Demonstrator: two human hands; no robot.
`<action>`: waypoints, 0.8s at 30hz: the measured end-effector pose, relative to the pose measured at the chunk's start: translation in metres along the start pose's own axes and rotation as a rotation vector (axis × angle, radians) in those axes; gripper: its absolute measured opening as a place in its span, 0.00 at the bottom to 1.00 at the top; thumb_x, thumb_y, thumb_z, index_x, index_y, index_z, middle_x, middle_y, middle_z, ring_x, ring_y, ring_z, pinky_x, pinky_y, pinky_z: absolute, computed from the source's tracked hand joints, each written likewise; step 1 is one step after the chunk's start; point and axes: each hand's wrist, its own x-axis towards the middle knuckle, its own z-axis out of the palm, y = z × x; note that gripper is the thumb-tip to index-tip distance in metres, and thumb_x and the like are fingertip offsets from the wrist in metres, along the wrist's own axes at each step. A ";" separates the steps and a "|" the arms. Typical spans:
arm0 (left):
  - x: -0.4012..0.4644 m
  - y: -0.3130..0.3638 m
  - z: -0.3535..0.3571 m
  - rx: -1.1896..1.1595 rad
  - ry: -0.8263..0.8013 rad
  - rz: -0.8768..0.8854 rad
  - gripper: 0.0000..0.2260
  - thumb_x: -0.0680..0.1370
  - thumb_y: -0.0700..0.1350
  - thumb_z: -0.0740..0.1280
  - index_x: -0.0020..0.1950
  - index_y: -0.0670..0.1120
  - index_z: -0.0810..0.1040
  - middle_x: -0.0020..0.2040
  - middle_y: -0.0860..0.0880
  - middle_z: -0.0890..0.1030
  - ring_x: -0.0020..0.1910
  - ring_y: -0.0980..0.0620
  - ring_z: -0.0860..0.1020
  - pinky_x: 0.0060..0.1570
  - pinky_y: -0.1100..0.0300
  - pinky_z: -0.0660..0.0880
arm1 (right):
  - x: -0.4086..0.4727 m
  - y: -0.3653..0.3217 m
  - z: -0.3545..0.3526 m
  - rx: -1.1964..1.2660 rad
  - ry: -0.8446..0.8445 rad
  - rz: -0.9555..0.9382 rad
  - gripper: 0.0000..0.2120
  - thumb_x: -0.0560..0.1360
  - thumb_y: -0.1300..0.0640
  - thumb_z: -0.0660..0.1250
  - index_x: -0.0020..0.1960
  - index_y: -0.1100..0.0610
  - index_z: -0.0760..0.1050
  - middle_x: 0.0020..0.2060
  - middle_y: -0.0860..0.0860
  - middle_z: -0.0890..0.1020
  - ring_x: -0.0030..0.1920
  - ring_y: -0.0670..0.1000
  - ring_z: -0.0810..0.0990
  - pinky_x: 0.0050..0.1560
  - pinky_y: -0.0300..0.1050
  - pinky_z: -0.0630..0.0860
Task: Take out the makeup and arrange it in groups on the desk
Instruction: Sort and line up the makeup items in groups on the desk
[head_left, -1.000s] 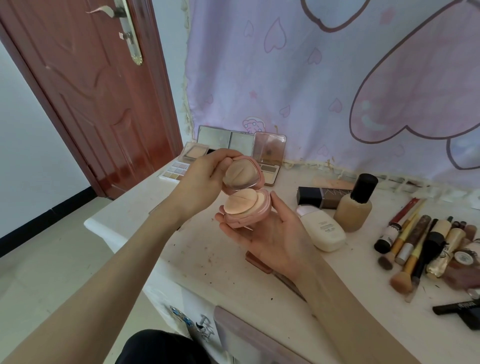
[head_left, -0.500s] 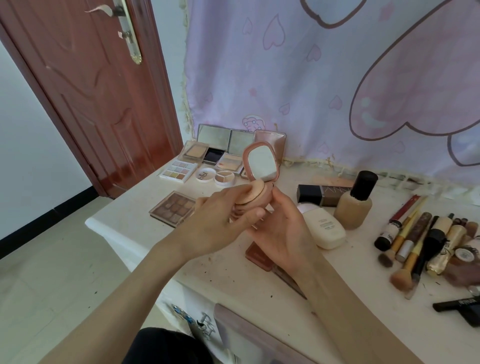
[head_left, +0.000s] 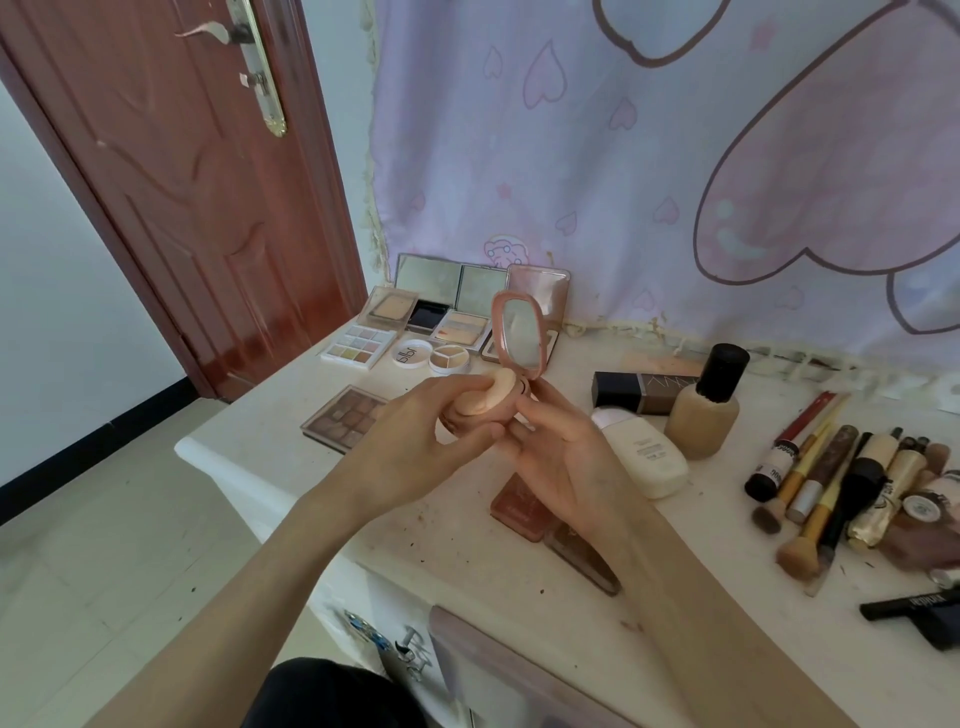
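Both hands hold an open pink compact (head_left: 511, 364) above the tabletop (head_left: 467, 561), mirror lid upright. The left hand (head_left: 415, 436) pinches its round puff (head_left: 485, 397); the right hand (head_left: 561, 457) cups the base. Palettes (head_left: 358, 347) lie beyond the fingers (head_left: 470, 434), brushes (head_left: 815, 499) far to their right.

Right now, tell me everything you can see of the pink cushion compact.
The pink cushion compact is round, glossy, plastic-looking, and held above the desk. Its hinged lid stands open and upright, mirror facing the camera. A beige puff sits tilted on the base. The left hand pinches the puff and base; the right hand grips the base's other side.
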 end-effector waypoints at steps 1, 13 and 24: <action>0.001 -0.003 0.001 -0.024 -0.003 -0.015 0.20 0.73 0.52 0.68 0.64 0.55 0.72 0.56 0.56 0.78 0.53 0.60 0.75 0.50 0.73 0.68 | 0.001 -0.002 0.000 -0.018 0.011 0.004 0.18 0.77 0.69 0.55 0.66 0.64 0.69 0.56 0.60 0.79 0.55 0.57 0.80 0.52 0.46 0.78; 0.024 -0.023 0.050 0.124 0.227 -0.175 0.21 0.73 0.53 0.69 0.65 0.51 0.74 0.58 0.47 0.77 0.57 0.46 0.74 0.59 0.52 0.69 | 0.062 -0.028 -0.006 -0.887 0.476 -0.028 0.15 0.75 0.48 0.58 0.39 0.55 0.78 0.45 0.55 0.84 0.49 0.56 0.82 0.55 0.55 0.77; 0.046 -0.032 0.067 0.325 0.178 -0.122 0.20 0.78 0.54 0.61 0.69 0.53 0.66 0.72 0.46 0.61 0.65 0.45 0.62 0.63 0.56 0.57 | 0.120 -0.039 -0.051 -1.186 0.596 -0.082 0.07 0.67 0.64 0.61 0.34 0.67 0.72 0.30 0.59 0.74 0.38 0.57 0.79 0.47 0.61 0.79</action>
